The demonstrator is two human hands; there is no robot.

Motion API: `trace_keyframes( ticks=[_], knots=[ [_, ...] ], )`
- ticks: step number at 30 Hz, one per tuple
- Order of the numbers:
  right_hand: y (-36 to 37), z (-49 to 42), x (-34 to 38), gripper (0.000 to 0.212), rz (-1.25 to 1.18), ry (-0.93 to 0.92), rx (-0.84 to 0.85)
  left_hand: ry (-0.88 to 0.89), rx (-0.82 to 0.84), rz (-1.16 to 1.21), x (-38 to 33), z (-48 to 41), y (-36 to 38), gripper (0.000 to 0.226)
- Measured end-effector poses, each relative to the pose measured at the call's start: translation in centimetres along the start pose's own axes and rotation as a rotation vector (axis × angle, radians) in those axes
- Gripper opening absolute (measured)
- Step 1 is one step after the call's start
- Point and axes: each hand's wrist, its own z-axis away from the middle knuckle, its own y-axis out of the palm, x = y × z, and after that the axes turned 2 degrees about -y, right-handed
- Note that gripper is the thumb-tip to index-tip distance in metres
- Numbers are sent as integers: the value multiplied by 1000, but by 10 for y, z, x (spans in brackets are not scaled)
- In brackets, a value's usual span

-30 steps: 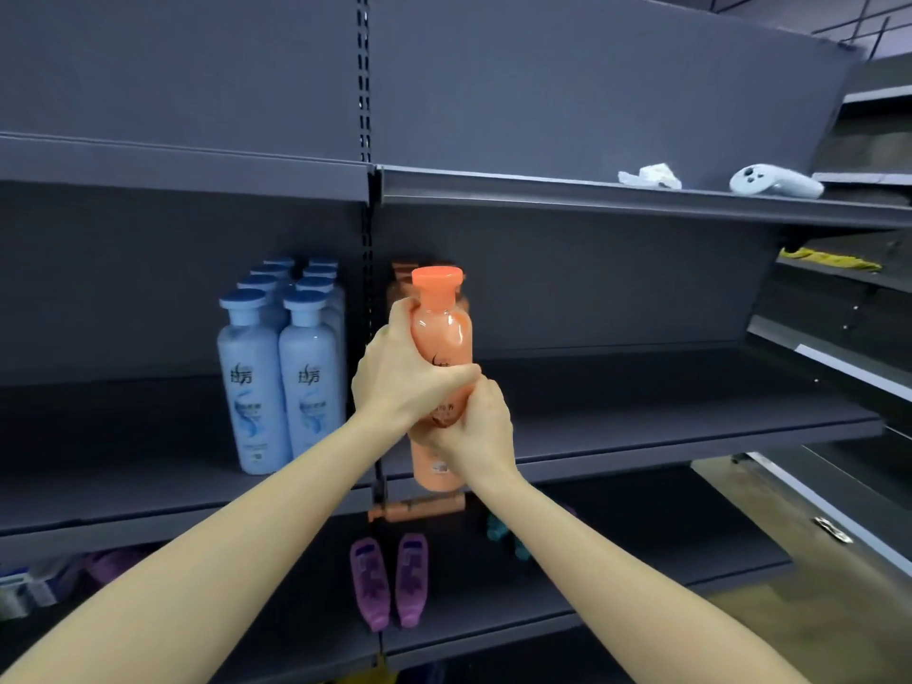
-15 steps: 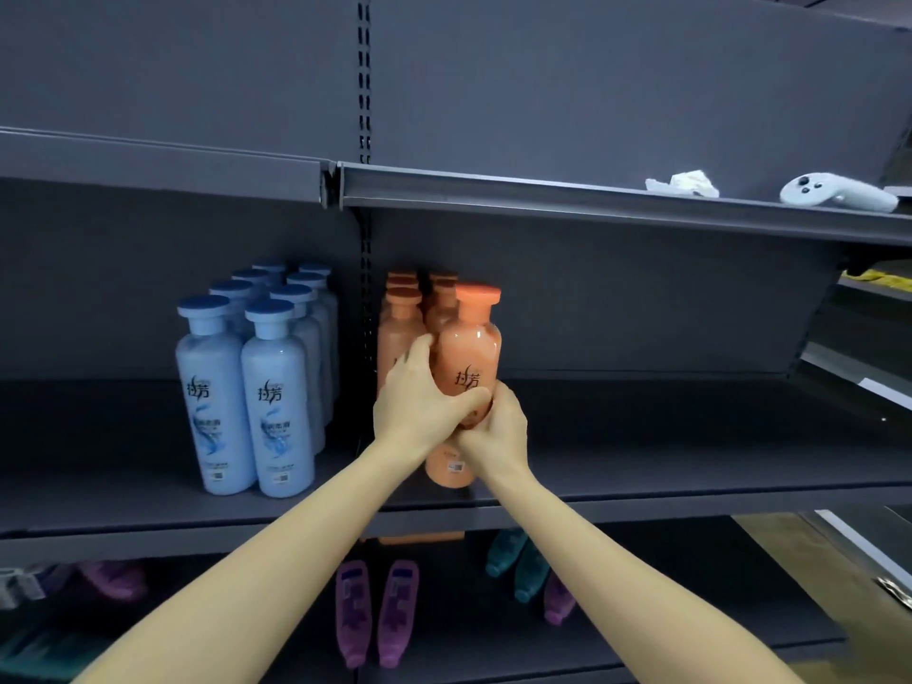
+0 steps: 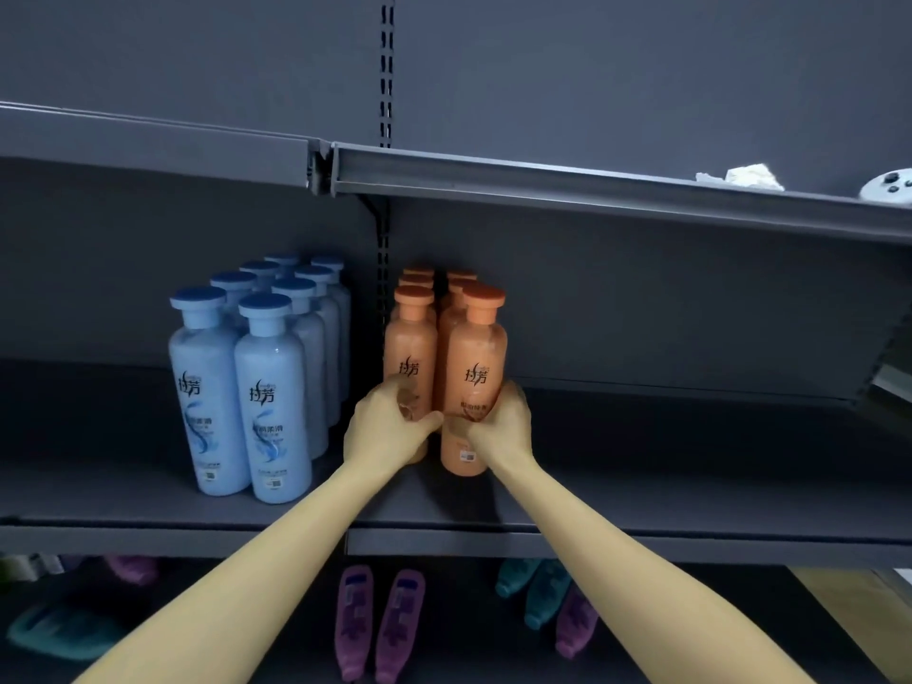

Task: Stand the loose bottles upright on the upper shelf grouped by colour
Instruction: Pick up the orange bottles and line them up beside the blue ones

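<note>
An orange bottle with an orange cap stands upright on the upper shelf, at the front right of a group of several orange bottles. My right hand grips its lower right side. My left hand curls in front of the neighbouring orange bottle, its thumb reaching across to the gripped bottle. A group of several blue bottles stands upright to the left. On the lower shelf lie loose purple bottles and teal bottles.
The top shelf overhangs the bottles and carries a white cloth and a white controller. A teal bottle and a purple bottle lie at the lower left. Bare shelf stretches right of the orange group.
Both hands carried the orange bottle forward and down from mid-air onto the upper shelf beside the other orange bottles. My grip slid lower and the hands spread apart.
</note>
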Motion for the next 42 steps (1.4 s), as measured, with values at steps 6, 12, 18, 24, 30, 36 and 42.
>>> trace_keyframes(
  ticks=[6, 12, 18, 24, 30, 36, 42],
  knots=[
    [12, -14, -4, 54, 1, 7, 60, -64, -55, -69, 19, -9, 2, 45],
    [20, -20, -16, 48, -37, 14, 59, -125, -43, -91, 31, -18, 3, 72],
    [22, -17, -24, 60, -77, -32, 97, -141, 34, -57, 34, -23, 12, 85],
    [25, -5, -34, 87, -44, -7, 181, -182, 68, -93, 30, -29, 20, 90],
    [23, -7, -31, 87, -13, 26, 221, -171, 94, -95, 34, -35, 23, 92],
    [25, -8, -30, 84, -14, 22, 217, -158, 111, -91, 35, -37, 21, 95],
    [24, -8, -31, 85, -17, 34, 237, -154, 122, -85, 36, -37, 22, 96]
  ],
)
